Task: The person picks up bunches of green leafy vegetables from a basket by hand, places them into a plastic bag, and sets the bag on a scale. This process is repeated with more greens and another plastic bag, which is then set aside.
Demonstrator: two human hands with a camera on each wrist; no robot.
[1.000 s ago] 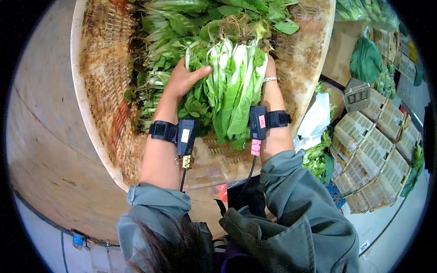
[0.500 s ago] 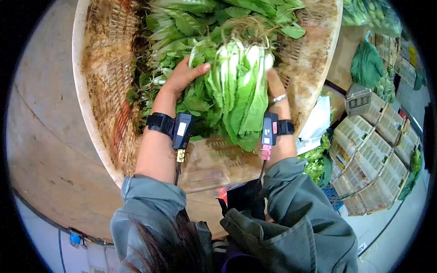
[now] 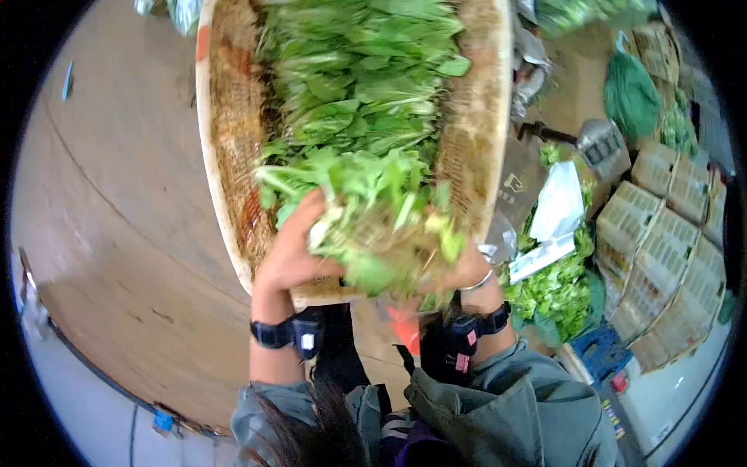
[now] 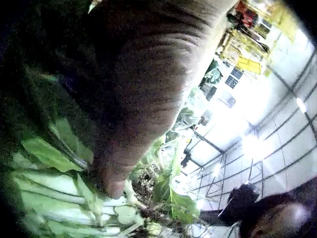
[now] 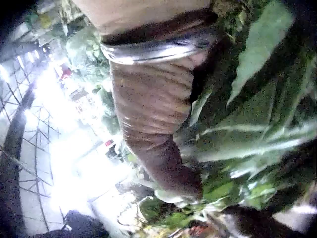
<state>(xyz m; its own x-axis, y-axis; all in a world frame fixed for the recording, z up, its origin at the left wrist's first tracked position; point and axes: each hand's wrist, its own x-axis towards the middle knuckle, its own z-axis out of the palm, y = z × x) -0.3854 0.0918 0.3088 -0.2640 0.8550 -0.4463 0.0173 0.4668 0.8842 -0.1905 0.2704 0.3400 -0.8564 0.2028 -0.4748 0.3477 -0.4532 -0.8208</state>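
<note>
Both hands grip one thick bunch of leafy greens from its two sides, over the near end of a long plastic basket. Its tangled pale roots face the body, and the leaves point away; motion blurs it. My left hand clasps the left side, with the thumb in front and the other fingers hidden behind leaves. On the right side, my right hand, with a silver bangle at the wrist, is partly covered by roots. White stems show by the left thumb in the left wrist view.
More greens lie in rows inside the basket. To the right stand a white sheet, loose leaves, stacked pale crates, a green sack and a blue crate. Brown floor stretches along the left.
The bunch came toward the body, to the basket's near end. Its roots pointed away before and now face the body. Both hands moved with it, and more of the basket's far part shows.
</note>
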